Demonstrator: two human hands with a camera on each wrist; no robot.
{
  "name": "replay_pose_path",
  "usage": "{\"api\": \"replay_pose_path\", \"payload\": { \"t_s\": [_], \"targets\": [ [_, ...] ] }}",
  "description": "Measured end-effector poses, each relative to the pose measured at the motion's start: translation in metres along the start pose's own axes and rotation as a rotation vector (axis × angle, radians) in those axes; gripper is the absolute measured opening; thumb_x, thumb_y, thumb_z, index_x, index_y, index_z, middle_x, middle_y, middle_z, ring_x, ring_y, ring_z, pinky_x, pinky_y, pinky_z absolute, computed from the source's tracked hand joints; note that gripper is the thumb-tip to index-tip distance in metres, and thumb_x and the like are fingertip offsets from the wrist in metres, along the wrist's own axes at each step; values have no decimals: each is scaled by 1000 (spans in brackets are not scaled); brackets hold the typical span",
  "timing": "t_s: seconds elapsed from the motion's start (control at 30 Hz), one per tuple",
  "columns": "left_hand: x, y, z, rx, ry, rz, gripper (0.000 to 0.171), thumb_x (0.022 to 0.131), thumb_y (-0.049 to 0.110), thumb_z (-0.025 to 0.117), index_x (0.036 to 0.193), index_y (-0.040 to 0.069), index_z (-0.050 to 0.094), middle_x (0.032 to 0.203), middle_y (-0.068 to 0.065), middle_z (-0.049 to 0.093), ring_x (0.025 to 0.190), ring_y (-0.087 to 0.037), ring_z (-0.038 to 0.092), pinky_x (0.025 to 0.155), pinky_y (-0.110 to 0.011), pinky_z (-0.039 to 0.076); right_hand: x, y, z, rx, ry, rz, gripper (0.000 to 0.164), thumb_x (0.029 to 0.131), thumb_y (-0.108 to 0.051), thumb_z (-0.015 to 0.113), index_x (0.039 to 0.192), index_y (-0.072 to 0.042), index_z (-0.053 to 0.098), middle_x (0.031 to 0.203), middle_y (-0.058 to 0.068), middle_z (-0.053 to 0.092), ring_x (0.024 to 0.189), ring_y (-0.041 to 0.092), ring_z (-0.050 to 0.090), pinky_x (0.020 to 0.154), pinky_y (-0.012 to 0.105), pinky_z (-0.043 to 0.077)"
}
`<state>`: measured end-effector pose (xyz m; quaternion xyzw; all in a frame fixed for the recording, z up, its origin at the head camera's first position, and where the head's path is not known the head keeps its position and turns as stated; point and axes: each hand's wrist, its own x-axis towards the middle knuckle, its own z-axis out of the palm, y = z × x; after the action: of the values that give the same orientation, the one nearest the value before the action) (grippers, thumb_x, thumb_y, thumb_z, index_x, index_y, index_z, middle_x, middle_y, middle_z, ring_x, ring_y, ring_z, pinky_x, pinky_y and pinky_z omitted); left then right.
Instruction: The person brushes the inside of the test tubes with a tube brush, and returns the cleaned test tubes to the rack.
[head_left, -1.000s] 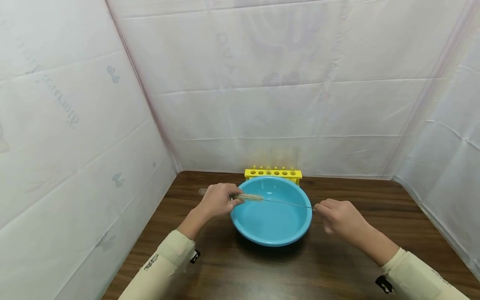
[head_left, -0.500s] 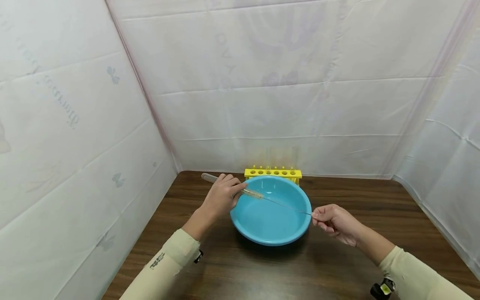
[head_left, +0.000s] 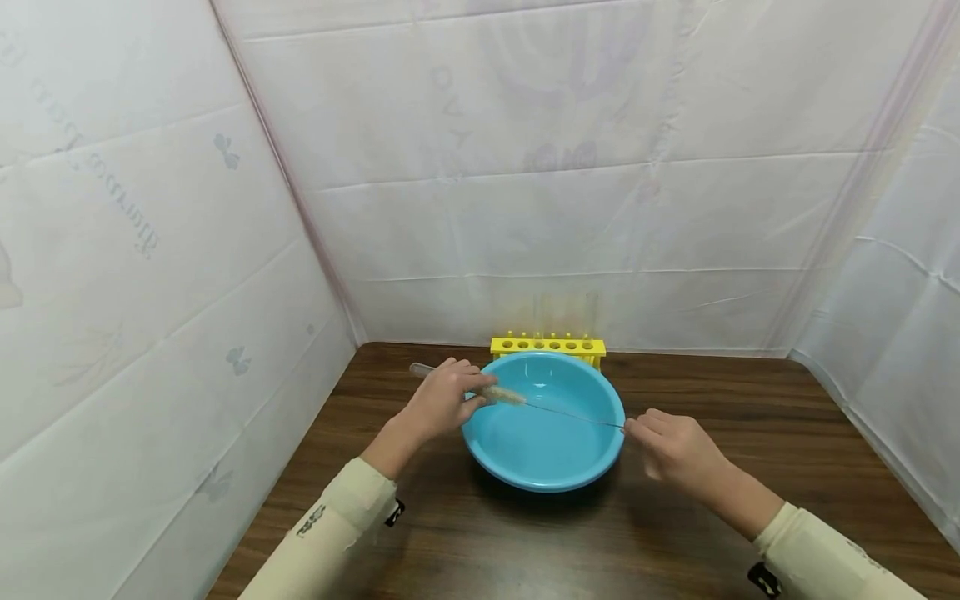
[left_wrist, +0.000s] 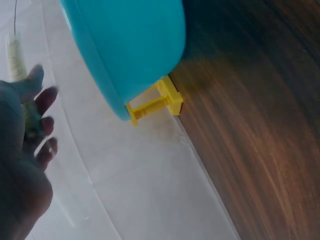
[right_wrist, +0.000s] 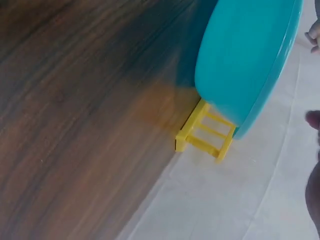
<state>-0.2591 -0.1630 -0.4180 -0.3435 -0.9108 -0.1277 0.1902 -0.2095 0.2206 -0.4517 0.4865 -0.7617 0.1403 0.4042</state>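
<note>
My left hand (head_left: 444, 400) grips a clear glass test tube (head_left: 422, 369) above the left rim of a blue basin (head_left: 543, 450). The bristles of a test tube brush (head_left: 504, 395) show at the tube's mouth end, apparently inside it. In the left wrist view the pale bristles (left_wrist: 16, 60) and thin wire stick out beyond my thumb. My right hand (head_left: 678, 450) pinches the far end of the brush's wire handle near the basin's right rim. The wire crosses over the basin. Only the edge of the right hand (right_wrist: 313, 120) shows in the right wrist view.
A yellow test tube rack (head_left: 547, 345) stands behind the basin, partly hidden by it, with a few clear tubes (head_left: 591, 317) upright in it. The brown wooden table (head_left: 525, 550) meets white sheeting (head_left: 480, 225) at the back and sides.
The left hand and tube tilted up half a second ago and are now lowered a little. The right hand turned palm-up, then rolled back over. Both hands keep their holds.
</note>
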Motion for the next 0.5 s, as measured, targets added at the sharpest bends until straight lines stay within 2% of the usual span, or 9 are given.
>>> {"api": "replay_pose_path", "payload": {
  "t_s": [0.03, 0.13, 0.2, 0.23, 0.27, 0.33, 0.43, 0.5],
  "targets": [
    [0, 1, -1, -36, -35, -28, 28, 94, 20, 84, 122, 16, 82, 108, 1, 81, 95, -17, 67, 87, -36, 53, 1, 2, 1, -46, 26, -59, 37, 106, -3, 38, 93, -2, 73, 75, 2, 67, 62, 9, 53, 53, 19, 45],
    [2, 2, -3, -126, -119, -113, 27, 97, 22, 80, 123, 18, 82, 111, 1, 81, 94, -15, 64, 86, -36, 53, 5, 5, 4, -136, 89, -169, 36, 105, 0, 39, 93, 0, 73, 75, 4, 67, 61, 14, 54, 50, 23, 47],
    [4, 3, -3, -161, -141, -158, 26, 97, 22, 80, 123, 18, 82, 113, 1, 81, 95, -15, 64, 86, -36, 54, 7, 4, 4, -152, 85, -160, 34, 105, 0, 41, 93, -1, 73, 74, 5, 66, 61, 15, 54, 50, 24, 48],
    [4, 4, -3, -168, -140, -173, 26, 97, 21, 80, 123, 17, 82, 113, 1, 81, 96, -16, 64, 86, -37, 54, 8, 2, 4, -127, 62, -118, 33, 105, -1, 42, 93, -2, 72, 74, 4, 66, 61, 13, 53, 51, 23, 48],
    [5, 4, -3, -164, -131, -176, 25, 97, 20, 80, 122, 16, 82, 113, 0, 81, 97, -17, 65, 87, -38, 54, 9, 0, 4, -79, 39, -52, 29, 105, 0, 46, 92, -3, 73, 74, 3, 67, 62, 10, 53, 52, 22, 48],
    [6, 5, -2, -133, -104, -166, 26, 97, 19, 80, 123, 15, 82, 112, -1, 82, 97, -18, 66, 89, -38, 53, 11, -5, 2, 81, -45, 153, 25, 105, 0, 54, 90, -7, 73, 70, -1, 65, 60, 4, 51, 51, 19, 47],
    [7, 6, 0, -69, -34, -116, 28, 96, 19, 81, 123, 12, 81, 108, -3, 81, 94, -20, 65, 87, -38, 51, 14, -10, -2, 442, -162, 551, 20, 104, -3, 65, 86, -8, 73, 66, -3, 62, 58, 0, 47, 52, 20, 44],
    [7, 7, 0, -26, 18, -70, 29, 96, 20, 82, 124, 11, 81, 105, -3, 81, 91, -20, 64, 84, -37, 48, 18, -11, -5, 678, -222, 790, 21, 105, -7, 65, 86, -1, 72, 63, -3, 59, 54, 3, 46, 49, 24, 41]
  ]
}}
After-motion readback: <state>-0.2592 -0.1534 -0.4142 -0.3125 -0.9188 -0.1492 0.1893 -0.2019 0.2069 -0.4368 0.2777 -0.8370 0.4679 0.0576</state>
